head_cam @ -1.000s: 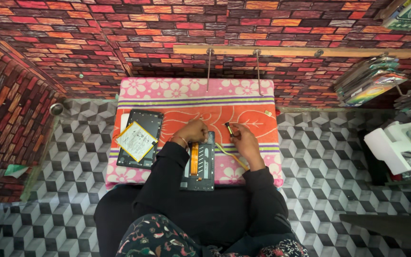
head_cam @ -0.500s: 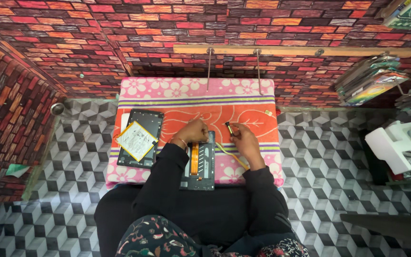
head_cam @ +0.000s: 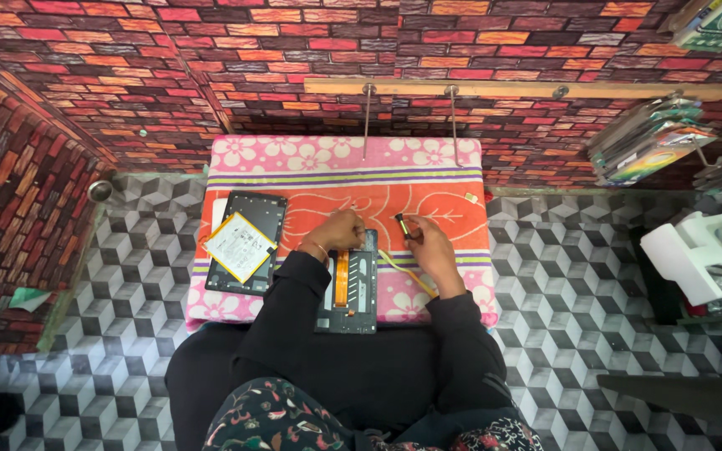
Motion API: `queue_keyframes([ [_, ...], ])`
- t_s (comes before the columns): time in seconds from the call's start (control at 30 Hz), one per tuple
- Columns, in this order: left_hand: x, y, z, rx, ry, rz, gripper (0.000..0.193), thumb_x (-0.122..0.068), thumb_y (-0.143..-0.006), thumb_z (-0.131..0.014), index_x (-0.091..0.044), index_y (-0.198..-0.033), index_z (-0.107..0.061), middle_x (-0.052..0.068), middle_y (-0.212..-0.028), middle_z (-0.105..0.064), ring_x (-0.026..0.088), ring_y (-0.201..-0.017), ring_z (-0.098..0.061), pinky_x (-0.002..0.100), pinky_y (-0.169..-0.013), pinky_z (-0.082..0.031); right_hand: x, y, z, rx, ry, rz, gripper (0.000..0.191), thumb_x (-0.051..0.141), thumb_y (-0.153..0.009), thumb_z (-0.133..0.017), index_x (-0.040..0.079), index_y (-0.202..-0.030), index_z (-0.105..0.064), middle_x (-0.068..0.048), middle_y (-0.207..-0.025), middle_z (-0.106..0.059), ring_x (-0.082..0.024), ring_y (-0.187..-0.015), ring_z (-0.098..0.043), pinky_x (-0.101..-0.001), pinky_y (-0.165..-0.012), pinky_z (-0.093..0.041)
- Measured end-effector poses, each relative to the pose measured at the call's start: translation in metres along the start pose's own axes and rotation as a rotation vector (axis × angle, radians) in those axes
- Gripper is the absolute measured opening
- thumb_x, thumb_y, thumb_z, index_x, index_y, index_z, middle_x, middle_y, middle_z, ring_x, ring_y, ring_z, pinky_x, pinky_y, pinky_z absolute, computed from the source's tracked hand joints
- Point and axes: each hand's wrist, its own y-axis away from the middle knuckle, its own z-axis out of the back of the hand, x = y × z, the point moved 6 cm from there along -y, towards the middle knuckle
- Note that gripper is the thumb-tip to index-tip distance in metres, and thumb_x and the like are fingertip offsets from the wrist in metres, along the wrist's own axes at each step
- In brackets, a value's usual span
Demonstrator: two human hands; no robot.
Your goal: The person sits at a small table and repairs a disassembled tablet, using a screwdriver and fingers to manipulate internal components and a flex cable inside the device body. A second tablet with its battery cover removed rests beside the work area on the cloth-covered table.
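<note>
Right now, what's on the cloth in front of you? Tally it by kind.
Opened tablet bodies: 2, one under the left hand, one at left
Flat battery: 1
Small tool in the right hand: 1
Yellow strip: 1
Small part: 1
Total: 6

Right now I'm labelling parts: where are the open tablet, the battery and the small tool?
Open tablet (head_cam: 359, 288), head view, inner frame.
Battery (head_cam: 238, 247), head view, centre.
Small tool (head_cam: 402, 224), head view, dark handle.

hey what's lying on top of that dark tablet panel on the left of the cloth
A pale rectangular battery with yellow edges lies tilted on the dark tablet panel. What the battery covers of the panel cannot be seen.
</note>
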Motion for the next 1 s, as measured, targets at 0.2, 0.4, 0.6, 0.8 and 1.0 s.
queue_keyframes([
  [0.2,-0.001,0.003,0.004,0.017,0.012,0.022,0.018,-0.010,-0.067,-0.087,-0.004,-0.078,-0.075,0.009,-0.077,-0.076,0.022,-0.077,-0.073,0.035,-0.073,-0.057,-0.001,0.000,-0.001,0.004,-0.001,-0.006,0.058,0.005,-0.081,-0.077,0.016,-0.136,-0.062,-0.008,-0.103,-0.073,-0.023,-0.092,-0.072,-0.0372,-0.080,-0.056],
  [0.4,-0.001,0.005,0.005,0.006,0.047,-0.007,0.017,-0.011,-0.068,-0.086,-0.003,-0.079,-0.074,0.008,-0.077,-0.075,0.021,-0.075,-0.073,0.035,-0.071,-0.057,0.001,0.000,0.001,0.006,-0.001,-0.004,0.057,0.006,-0.081,-0.077,0.016,-0.136,-0.062,-0.008,-0.101,-0.074,-0.023,-0.091,-0.073,-0.0378,-0.079,-0.056],
  [0.6,0.005,0.001,0.000,-0.049,0.003,-0.044,0.016,-0.012,-0.068,-0.084,-0.003,-0.077,-0.074,0.010,-0.076,-0.074,0.023,-0.072,-0.072,0.036,-0.068,-0.056,0.000,-0.001,0.000,-0.003,0.010,0.009,0.057,0.007,-0.081,-0.078,0.016,-0.135,-0.063,-0.009,-0.102,-0.074,-0.024,-0.092,-0.073,-0.0379,-0.079,-0.056],
  [0.8,0.021,0.025,0.002,-0.323,0.267,-0.001,0.017,-0.017,-0.087,-0.075,-0.001,-0.090,-0.070,0.014,-0.078,-0.071,0.025,-0.072,-0.070,0.035,-0.068,-0.055,0.001,0.001,-0.001,-0.032,-0.035,0.066,0.051,0.007,-0.082,-0.076,0.015,-0.131,-0.065,-0.010,-0.110,-0.071,-0.025,-0.096,-0.072,-0.0370,-0.081,-0.056],
  [1.0,0.031,0.093,0.006,-0.482,0.184,-0.052,0.015,-0.011,-0.088,-0.072,-0.001,-0.098,-0.069,0.016,-0.097,-0.068,0.030,-0.085,-0.068,0.038,-0.075,-0.054,0.002,0.003,-0.004,-0.158,0.071,0.167,0.024,0.013,-0.087,-0.076,0.009,-0.111,-0.071,-0.012,-0.108,-0.067,-0.032,-0.101,-0.066,-0.0413,-0.086,-0.053],
])
